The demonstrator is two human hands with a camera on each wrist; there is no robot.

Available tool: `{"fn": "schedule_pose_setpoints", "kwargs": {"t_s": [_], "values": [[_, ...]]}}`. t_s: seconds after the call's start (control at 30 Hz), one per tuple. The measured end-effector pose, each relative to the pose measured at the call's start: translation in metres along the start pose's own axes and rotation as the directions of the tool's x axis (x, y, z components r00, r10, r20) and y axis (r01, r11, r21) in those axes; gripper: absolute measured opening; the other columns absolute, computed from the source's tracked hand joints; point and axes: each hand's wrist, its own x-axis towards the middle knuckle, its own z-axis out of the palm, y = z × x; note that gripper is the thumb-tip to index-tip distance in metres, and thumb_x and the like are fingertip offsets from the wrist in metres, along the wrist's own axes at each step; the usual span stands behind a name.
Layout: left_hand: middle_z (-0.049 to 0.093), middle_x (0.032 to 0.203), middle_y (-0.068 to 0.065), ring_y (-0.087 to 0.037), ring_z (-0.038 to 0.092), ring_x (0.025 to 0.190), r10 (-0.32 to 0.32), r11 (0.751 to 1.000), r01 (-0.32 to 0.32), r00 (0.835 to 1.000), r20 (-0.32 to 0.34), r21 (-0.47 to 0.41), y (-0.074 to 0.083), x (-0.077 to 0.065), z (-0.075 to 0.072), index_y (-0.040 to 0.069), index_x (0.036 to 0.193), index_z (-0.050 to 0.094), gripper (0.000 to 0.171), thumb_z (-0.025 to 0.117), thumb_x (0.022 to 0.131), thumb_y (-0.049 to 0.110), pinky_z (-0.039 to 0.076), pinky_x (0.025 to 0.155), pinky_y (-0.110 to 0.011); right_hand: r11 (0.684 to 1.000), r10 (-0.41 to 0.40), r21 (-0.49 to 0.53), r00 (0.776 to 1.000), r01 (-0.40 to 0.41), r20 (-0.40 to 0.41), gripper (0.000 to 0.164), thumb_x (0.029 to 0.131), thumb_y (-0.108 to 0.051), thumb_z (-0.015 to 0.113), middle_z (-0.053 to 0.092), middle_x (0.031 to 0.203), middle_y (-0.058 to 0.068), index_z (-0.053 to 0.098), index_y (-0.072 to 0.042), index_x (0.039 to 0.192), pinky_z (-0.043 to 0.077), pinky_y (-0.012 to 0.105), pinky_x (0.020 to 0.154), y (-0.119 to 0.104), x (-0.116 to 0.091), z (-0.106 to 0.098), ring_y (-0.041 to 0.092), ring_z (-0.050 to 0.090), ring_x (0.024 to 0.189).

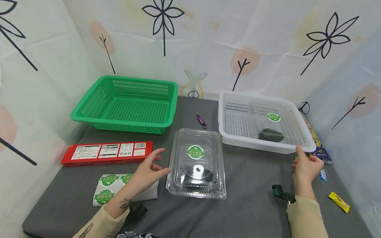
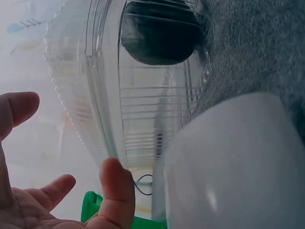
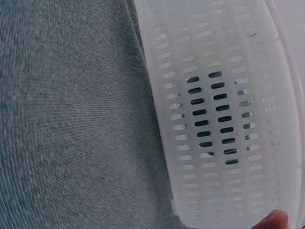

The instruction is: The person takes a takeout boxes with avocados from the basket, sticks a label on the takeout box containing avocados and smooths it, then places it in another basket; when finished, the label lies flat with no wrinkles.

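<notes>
A clear plastic clamshell box (image 1: 190,183) with a round green-and-white label (image 1: 195,152) lies on the grey table, a dark rounded object (image 2: 162,36) inside it. My left hand (image 1: 150,170) is beside its left edge, fingers spread and holding nothing, the thumb close to the rim. At the right, my right hand (image 1: 308,168) reaches the front right corner of a white plastic basket (image 1: 238,138), one extended fingertip (image 3: 274,220) at its rim. Another clear box with a label (image 1: 273,117) and a dark object (image 1: 271,135) sits in that basket.
A green basket (image 1: 134,126) stands at the back left, with a red box (image 1: 107,153) in front. Green labels (image 1: 108,180) on white backing lie under the left forearm. A purple wrapped candy (image 1: 201,120) is between the baskets; a yellow packet (image 1: 339,202) lies far right.
</notes>
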Motion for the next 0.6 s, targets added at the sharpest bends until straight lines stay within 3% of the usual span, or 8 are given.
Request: {"fn": "schedule_pose_setpoints", "kwargs": {"t_s": [0.13, 0.37, 0.6], "values": [[0.044, 0.121, -0.012, -0.017, 0.055, 0.082, 0.007, 1.000, -0.006, 0.999, 0.040, -0.028, -0.001, -0.001, 0.004, 0.035, 0.130, 0.030, 0.070, 0.070, 0.072, 0.032, 0.044, 0.060, -0.030, 0.990, 0.095, 0.101, 0.994, -0.099, 0.050, 0.074, 0.054, -0.034, 0.080, 0.038, 0.098, -0.003, 0.030, -0.023, 0.108, 0.042, 0.023, 0.035, -0.012, -0.016, 0.006, 0.011, 0.048, 0.045], [0.043, 0.119, -0.012, -0.018, 0.057, 0.076, 0.011, 0.992, 0.001, 0.995, 0.098, -0.127, 0.000, 0.001, 0.010, 0.031, 0.131, 0.031, 0.071, 0.071, 0.072, 0.028, 0.049, 0.057, -0.034, 0.946, -0.016, 0.324, 0.996, -0.015, 0.093, 0.059, 0.065, -0.005, 0.075, 0.050, 0.078, 0.005, 0.031, -0.014, 0.103, 0.039, 0.021, 0.032, -0.036, -0.049, 0.020, 0.012, 0.046, 0.039], [0.041, 0.120, -0.014, -0.018, 0.058, 0.075, 0.014, 0.988, 0.008, 0.990, 0.142, -0.153, 0.005, 0.003, 0.014, 0.029, 0.131, 0.033, 0.071, 0.071, 0.072, 0.024, 0.050, 0.054, -0.035, 0.914, -0.057, 0.405, 0.991, 0.003, 0.120, 0.066, 0.067, 0.001, 0.071, 0.054, 0.078, 0.007, 0.026, -0.017, 0.112, 0.041, 0.021, 0.035, -0.027, -0.038, 0.019, 0.014, 0.047, 0.041]]}}
